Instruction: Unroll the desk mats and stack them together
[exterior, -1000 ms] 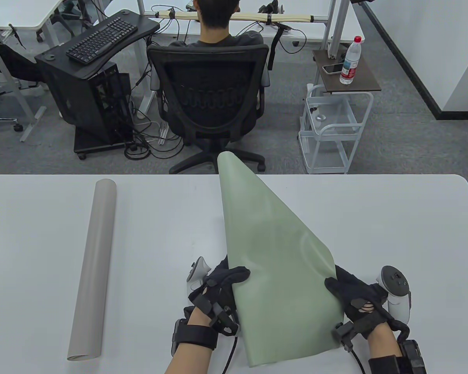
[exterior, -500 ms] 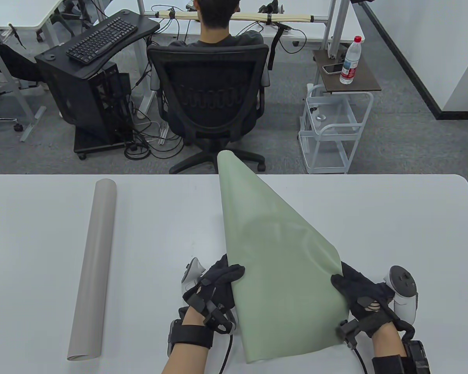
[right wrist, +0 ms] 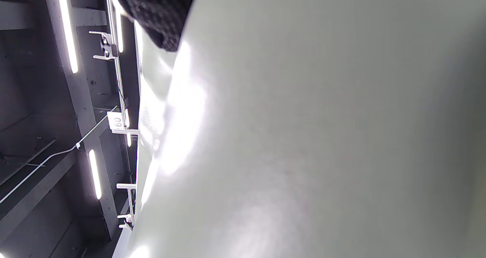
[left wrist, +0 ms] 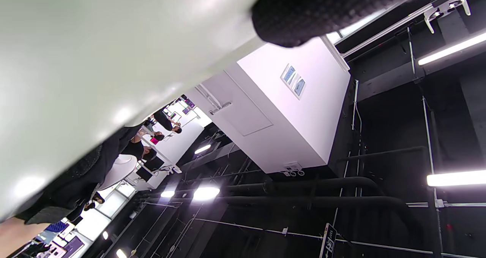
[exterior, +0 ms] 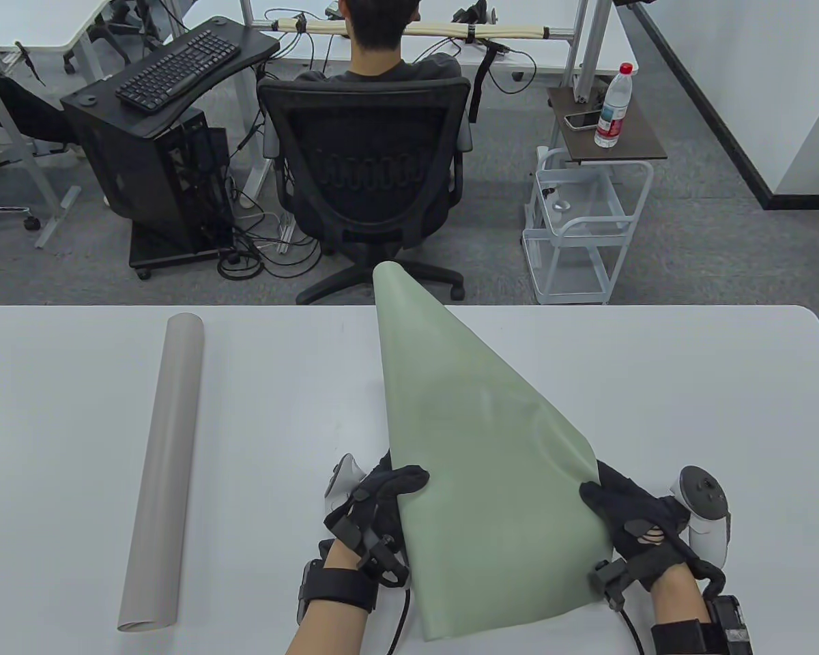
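Gripping pale green, half-unrolled soft desk mat (exterior: 478, 437) at near edge: left hand (exterior: 375, 512) curled over left side, right hand (exterior: 631, 522) clamped on right corner. Mat lifted cone-like above white desk (exterior: 689, 382), far tip past desk edge. Beige rolled desk mat (exterior: 164, 464) lies on desk, well left, untouched.

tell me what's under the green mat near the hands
The green mat hides the white table beneath it and most of each hand's fingers. Only the left hand and right hand gripping its side edges show.
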Motion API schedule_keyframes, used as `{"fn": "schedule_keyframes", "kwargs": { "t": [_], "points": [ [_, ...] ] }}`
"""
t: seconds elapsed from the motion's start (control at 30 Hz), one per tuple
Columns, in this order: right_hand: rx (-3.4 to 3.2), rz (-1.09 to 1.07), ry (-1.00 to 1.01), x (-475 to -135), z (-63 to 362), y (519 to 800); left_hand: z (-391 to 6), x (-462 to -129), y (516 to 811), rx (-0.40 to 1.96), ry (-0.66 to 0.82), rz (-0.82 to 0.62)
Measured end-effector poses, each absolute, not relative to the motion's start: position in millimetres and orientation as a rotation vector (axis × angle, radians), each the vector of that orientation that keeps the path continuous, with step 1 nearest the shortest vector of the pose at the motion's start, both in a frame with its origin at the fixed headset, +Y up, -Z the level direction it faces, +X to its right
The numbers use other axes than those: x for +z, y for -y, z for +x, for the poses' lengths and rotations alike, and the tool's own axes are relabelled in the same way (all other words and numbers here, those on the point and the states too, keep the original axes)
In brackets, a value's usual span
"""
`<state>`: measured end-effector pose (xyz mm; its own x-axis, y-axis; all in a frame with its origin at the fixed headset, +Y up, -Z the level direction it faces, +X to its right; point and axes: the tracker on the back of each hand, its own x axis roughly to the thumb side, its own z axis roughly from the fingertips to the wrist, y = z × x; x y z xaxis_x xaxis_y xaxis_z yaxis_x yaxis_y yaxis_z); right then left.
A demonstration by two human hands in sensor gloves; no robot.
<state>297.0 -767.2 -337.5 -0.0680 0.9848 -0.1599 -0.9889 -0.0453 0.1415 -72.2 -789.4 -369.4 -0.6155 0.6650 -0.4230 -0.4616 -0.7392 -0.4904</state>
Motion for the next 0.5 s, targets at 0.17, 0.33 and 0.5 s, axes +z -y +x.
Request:
{"fn": "schedule_keyframes", "kwargs": {
  "t": [0.17, 0.33, 0.5],
  "points": [
    [1.631, -0.005, -0.232, -338, 301, 764, -75, -370, 790, 2.278, 0.434, -0.769],
    [1.611, -0.019, -0.207, -337, 306, 761, -78, -372, 791, 2.257, 0.418, -0.757],
    [1.606, -0.025, -0.204, -336, 307, 761, -78, -373, 795, 2.304, 0.394, -0.764]
  ]
}}
